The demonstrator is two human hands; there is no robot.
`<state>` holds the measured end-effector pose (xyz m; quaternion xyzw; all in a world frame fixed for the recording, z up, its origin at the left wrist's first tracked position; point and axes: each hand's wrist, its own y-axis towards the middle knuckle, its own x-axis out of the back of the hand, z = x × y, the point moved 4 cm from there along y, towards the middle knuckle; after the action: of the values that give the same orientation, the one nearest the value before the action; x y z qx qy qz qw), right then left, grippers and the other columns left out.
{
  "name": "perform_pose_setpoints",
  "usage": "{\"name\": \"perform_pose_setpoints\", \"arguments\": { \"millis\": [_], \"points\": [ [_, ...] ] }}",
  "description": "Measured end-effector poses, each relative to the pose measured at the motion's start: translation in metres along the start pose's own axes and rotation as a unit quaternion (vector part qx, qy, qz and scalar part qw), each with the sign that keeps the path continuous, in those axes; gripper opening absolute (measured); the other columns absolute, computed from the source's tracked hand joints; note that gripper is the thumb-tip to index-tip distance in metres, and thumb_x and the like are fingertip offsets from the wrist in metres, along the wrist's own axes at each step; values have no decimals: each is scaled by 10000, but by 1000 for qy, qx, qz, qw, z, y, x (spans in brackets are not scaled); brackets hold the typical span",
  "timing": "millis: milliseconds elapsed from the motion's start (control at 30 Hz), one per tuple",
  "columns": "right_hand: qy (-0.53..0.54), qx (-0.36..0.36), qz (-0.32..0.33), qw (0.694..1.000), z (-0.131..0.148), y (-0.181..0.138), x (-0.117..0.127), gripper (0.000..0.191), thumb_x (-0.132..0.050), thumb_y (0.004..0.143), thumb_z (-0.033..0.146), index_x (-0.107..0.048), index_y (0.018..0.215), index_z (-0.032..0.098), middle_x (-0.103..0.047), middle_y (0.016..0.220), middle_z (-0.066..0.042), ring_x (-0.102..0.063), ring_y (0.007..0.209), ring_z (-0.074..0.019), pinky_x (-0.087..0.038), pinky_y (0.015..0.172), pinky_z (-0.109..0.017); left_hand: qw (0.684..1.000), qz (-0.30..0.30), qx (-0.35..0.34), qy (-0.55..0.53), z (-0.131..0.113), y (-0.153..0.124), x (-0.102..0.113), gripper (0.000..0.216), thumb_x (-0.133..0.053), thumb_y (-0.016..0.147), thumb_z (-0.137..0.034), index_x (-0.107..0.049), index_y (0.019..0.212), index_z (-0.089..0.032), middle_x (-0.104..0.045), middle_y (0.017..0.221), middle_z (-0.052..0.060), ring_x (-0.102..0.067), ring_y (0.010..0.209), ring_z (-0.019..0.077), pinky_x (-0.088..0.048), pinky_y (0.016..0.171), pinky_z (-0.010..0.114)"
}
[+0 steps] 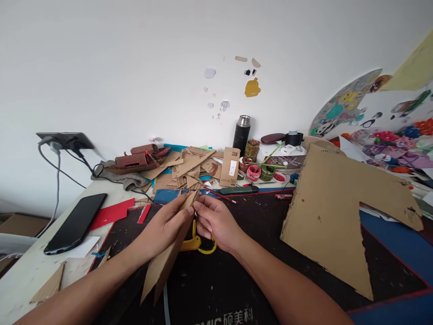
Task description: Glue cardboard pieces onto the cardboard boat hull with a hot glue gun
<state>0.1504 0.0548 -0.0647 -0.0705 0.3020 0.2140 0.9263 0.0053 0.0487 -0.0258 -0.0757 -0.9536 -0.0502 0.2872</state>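
Both hands meet at the upper end of a long folded piece of cardboard [166, 263], which slants toward me over a dark mat. My left hand [171, 221] wraps round it from the left, thumb near the top edge. With thumb and fingers closed, my right hand [214, 221] pinches the same end from the right. Behind and below the hands lie yellow-handled scissors [207, 251], partly hidden by the cardboard and my right hand. A large cut cardboard sheet [326, 203] rests to the right.
Cardboard scraps [192, 168] pile up near the wall beside a brown model boat [137, 160]. A black thermos [242, 135] stands behind small paint jars [253, 172]. A green utility knife [239, 190] lies ahead. On the left are a black phone [76, 223] and red paper [111, 214].
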Motion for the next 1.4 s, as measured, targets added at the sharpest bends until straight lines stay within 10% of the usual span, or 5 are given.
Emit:
{"name": "perform_pose_setpoints", "arguments": {
  "millis": [1400],
  "points": [
    [24,-26,-10,999,2,-3,1,396,-844,867,532,-624,880,203,-472,452,123,-325,342,-59,-251,400,-218,1000,24,-1,-4,-3,-1,1,691,-579,933,-642,-718,1447,-202,-752,1461,105,-651,1407,393,-528,1179,478]
  ]
}}
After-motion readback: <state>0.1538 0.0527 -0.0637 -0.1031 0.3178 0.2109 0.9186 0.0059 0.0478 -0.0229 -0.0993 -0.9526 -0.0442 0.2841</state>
